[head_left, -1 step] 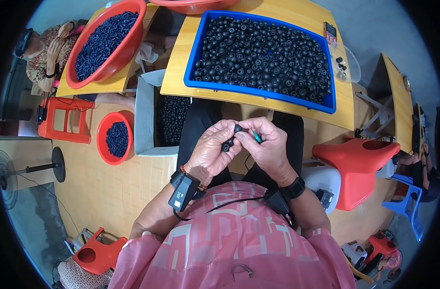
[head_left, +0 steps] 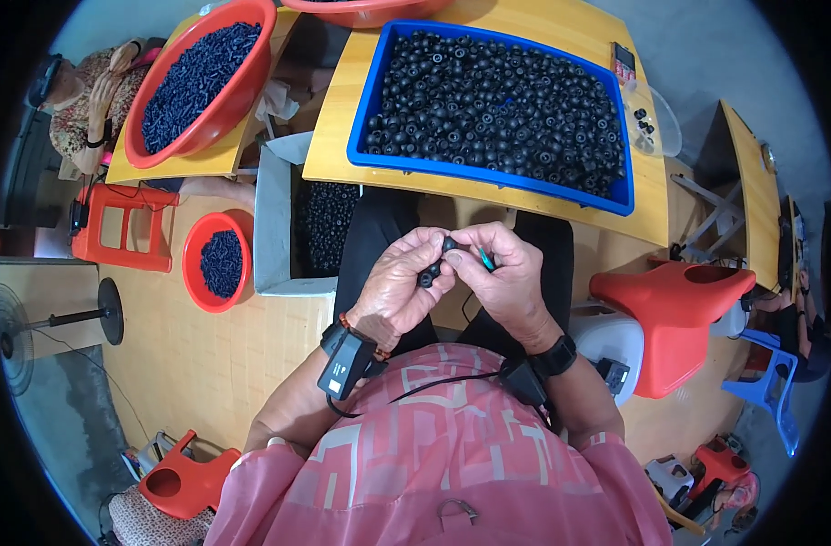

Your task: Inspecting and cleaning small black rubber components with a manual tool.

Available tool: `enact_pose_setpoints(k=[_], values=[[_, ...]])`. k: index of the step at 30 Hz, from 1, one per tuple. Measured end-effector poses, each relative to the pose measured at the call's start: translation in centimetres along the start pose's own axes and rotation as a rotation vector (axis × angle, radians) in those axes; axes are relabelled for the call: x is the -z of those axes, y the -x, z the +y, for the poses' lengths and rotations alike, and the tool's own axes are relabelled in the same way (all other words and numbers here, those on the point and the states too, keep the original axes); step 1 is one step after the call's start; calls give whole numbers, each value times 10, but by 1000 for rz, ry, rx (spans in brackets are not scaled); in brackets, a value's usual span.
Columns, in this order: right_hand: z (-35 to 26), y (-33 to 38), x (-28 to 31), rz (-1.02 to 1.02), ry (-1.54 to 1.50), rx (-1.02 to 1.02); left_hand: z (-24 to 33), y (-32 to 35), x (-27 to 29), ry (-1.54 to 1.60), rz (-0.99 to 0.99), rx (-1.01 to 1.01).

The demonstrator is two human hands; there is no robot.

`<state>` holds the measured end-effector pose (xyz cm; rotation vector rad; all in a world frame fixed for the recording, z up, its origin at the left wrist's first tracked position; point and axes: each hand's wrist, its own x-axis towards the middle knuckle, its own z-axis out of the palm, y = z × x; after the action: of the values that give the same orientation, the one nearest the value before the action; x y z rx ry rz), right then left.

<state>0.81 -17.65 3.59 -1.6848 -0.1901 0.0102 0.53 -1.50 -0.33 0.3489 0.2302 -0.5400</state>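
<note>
**Two hands on small black parts above the lap**

We see both hands meeting over the lap, just below the near edge of the bench [head_left: 342,136]. The left hand [head_left: 399,287] is curled shut around a small black round part [head_left: 425,278], pinched between thumb and fingertips. The right hand [head_left: 497,273] pinches a second black part [head_left: 449,246] at its fingertips and also grips a small green tool [head_left: 486,262] that pokes out between its fingers. The two parts sit just beside each other, between the two thumbs; we cannot tell whether they touch.

Each wrist carries a black strapped device, with a thin cable running across the pink patterned shirt [head_left: 452,464].

On the bench, a blue tray [head_left: 365,109] is heaped with black round parts of the same kind. To its left, a red bowl [head_left: 251,82] on a second bench holds dark, smaller pieces. Down on the floor, a smaller red bowl [head_left: 195,246] holds more dark pieces, and an open box [head_left: 274,227] beside it is filled with black parts. A red stool [head_left: 124,227] stands further left, and a red plastic chair [head_left: 679,309] sits to our right. Another person sits at the upper left, beside the big red bowl.
</note>
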Motion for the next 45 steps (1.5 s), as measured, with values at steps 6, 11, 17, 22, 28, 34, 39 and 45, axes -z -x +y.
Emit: enact_pose_setpoints(k=[6,11,17,22,28,34,39,45], values=[[-4,1,4,23,153,70,4,6,-17,-114,118,-10],[-4,-2,8,13,317,382,4,8,-18,-194,88,-18],[-1,0,5,15,308,393,2,9,-13,-233,107,-40],[2,6,4,47,268,293,2,8,-11,-189,139,-31],[7,8,16,14,135,-45,4,7,-7,-83,93,-25],[0,7,14,-66,139,33,7,5,-4,-1,33,-18],[-1,3,13,-146,287,249,8,6,0,2,-4,-15],[0,1,12,-148,331,326,7,6,1,7,-14,-24]])
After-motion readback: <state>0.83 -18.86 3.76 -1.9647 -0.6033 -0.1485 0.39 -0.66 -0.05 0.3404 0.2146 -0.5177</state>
